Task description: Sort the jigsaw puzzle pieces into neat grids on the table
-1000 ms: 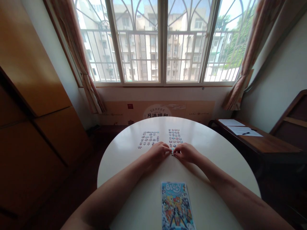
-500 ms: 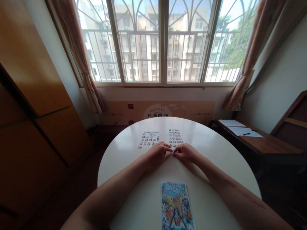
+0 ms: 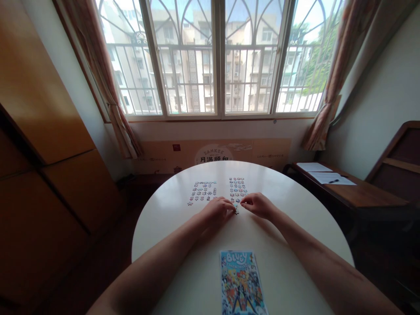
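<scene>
Small jigsaw puzzle pieces lie in two groups on the white round table [image 3: 170, 236]. The left group [image 3: 204, 191] and the right group [image 3: 238, 187] stand in loose rows. Just below the right group sits a joined bit of puzzle pieces [image 3: 236, 211]. My left hand [image 3: 220, 209] has its fingertips closed on this bit from the left. My right hand [image 3: 258, 205] is a little to the right of it, thumb and index finger bent together beside the lowest row. Whether a piece is between those fingers is too small to make out.
A colourful Bluey picture sheet [image 3: 243, 282] lies on the table close to me, between my forearms. At the right, a wooden side table [image 3: 370, 192] carries papers [image 3: 331, 178] and a pen. A long printed box [image 3: 269, 153] stands under the window.
My right hand has moved off the joined pieces, slightly to the right and upward. My left hand stays at them. The whole view has shifted slightly.
</scene>
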A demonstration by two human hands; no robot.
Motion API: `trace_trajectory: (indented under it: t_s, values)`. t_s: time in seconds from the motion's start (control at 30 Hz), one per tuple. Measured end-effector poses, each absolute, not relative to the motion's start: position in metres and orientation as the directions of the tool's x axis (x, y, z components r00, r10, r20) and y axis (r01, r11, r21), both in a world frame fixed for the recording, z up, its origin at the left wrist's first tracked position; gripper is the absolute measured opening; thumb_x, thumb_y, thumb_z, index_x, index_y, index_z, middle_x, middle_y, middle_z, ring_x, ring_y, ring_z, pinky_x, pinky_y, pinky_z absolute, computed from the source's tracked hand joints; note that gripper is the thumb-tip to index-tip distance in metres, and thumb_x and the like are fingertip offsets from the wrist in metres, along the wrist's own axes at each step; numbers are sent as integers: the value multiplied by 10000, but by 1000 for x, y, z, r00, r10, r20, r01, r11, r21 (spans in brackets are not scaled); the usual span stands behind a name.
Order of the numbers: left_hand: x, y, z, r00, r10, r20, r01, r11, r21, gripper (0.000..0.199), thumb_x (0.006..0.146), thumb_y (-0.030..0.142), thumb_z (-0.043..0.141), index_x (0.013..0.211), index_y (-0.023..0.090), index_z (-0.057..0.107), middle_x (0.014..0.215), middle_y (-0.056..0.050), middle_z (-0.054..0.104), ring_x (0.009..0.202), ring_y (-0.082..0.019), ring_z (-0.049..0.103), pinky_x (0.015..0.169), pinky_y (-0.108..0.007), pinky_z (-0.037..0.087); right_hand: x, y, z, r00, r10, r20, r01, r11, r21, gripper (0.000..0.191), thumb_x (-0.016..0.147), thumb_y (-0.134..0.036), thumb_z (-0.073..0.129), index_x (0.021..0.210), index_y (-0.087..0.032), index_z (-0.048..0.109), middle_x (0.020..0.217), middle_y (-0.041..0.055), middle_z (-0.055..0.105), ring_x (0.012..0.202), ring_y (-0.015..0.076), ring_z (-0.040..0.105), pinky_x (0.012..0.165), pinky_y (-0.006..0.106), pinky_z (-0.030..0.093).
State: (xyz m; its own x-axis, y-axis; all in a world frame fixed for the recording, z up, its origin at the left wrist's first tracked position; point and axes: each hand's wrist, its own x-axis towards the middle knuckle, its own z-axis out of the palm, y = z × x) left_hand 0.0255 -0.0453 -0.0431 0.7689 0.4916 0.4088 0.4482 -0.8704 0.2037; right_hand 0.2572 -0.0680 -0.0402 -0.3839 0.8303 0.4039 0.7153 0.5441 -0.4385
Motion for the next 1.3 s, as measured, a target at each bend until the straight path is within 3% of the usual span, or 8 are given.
trace_trajectory:
  t_s: [0.17,0.33,0.57,1.3]
  values:
    - [23,-45,-43,734,548,400,506,-835,216,337,882,136,496,1062,264,750,1004,-29,746,887,-165,674,815,-261,502,255,-68,-44,-424,832,359,722,549,-420,204,807,-232,602,871,-206,793,778,35,751,685,151,639,660,237,434]
    - [25,-43,-44,709,603,365,563,-796,222,307,849,150,549,1054,247,756,995,-33,742,880,-169,665,818,-265,505,257,-65,-49,-428,839,337,723,541,-430,212,798,-237,597,870,-206,794,749,24,741,645,136,608,616,228,403]
    - [30,-42,-47,792,492,362,462,-870,170,293,895,179,540,1041,307,760,1033,-18,727,930,-174,628,889,-328,481,261,-67,-49,-449,842,300,704,540,-461,231,778,-206,590,887,-207,794,809,24,751,701,146,621,657,235,413]
    - [30,-39,-46,786,484,386,464,-873,149,397,876,84,487,1107,297,729,1055,-23,722,944,-176,636,844,-334,512,266,-65,-51,-397,882,256,729,472,-496,200,792,-264,624,906,-214,781,772,14,718,673,134,584,637,235,391]
